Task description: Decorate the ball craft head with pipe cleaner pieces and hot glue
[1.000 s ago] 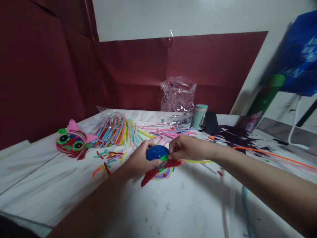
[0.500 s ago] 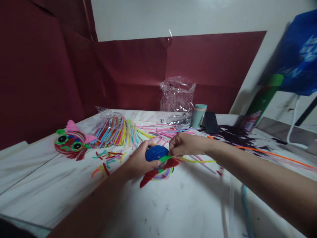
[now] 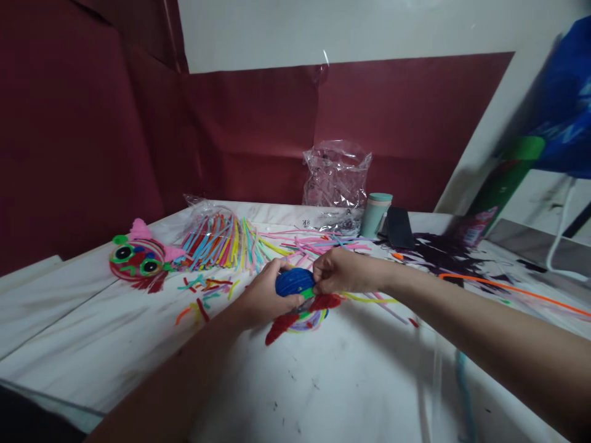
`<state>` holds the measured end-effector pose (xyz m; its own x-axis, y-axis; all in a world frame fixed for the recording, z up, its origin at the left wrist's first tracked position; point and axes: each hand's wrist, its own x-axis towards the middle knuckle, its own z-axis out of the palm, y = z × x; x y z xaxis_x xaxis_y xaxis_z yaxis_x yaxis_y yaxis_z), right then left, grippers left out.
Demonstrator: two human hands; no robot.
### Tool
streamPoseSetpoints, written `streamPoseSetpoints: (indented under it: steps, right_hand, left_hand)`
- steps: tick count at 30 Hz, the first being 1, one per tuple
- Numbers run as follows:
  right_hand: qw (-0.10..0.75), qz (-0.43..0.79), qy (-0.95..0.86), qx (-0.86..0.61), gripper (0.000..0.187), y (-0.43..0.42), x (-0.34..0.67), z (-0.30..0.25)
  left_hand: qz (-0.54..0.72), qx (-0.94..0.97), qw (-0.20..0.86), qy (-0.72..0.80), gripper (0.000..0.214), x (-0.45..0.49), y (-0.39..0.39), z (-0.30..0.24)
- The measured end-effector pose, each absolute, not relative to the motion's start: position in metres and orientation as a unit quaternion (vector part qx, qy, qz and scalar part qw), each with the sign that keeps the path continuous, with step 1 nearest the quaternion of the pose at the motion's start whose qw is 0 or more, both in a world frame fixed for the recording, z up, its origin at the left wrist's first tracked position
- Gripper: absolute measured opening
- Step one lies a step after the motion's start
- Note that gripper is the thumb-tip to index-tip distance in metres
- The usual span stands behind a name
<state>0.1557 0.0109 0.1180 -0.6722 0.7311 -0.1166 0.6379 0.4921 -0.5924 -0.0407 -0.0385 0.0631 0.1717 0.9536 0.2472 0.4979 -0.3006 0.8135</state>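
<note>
A pipe-cleaner figure with a blue rounded top (image 3: 294, 281), red fuzzy flaps (image 3: 281, 328) and a multicoloured coiled base (image 3: 314, 322) rests on the table in front of me. My left hand (image 3: 270, 296) is closed around its left side, thumb at the front. At its right side, the fingers of my right hand (image 3: 340, 271) pinch a green pipe cleaner (image 3: 306, 294) that lies against the front of the blue part. The end of the green piece is hidden by those fingers.
A finished-looking pink-eared pipe-cleaner face (image 3: 138, 261) lies at left. Beyond my hands are a bag of pipe cleaners (image 3: 217, 240), a clear plastic bag (image 3: 337, 178), a mint cup (image 3: 375, 215) and a black phone (image 3: 399, 227). Cut scraps (image 3: 203, 304) lie to the left.
The right hand has come in closer to the blue part, and less of the green pipe cleaner shows. The left hand keeps its hold. The whole view has shifted slightly.
</note>
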Motion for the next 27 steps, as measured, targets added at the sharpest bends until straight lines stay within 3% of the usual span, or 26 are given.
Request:
streamPoseSetpoints:
  steps: [9, 18, 27]
  right_hand:
    - [0.077, 0.206, -0.897, -0.385, 0.011, 0.015, 0.156, 0.120]
    - [0.075, 0.221, -0.897, -0.376, 0.014, 0.021, 0.168, 0.117]
    - [0.084, 0.218, -0.900, -0.369, 0.019, 0.026, 0.175, 0.110]
  left_hand:
    - [0.379, 0.720, 0.302, 0.497, 0.046, -0.043, -0.036, 0.059]
    - [0.396, 0.697, 0.398, 0.445, 0.035, -0.048, -0.032, 0.068]
    - [0.359, 0.708, 0.473, 0.382, 0.063, -0.057, -0.024, 0.063]
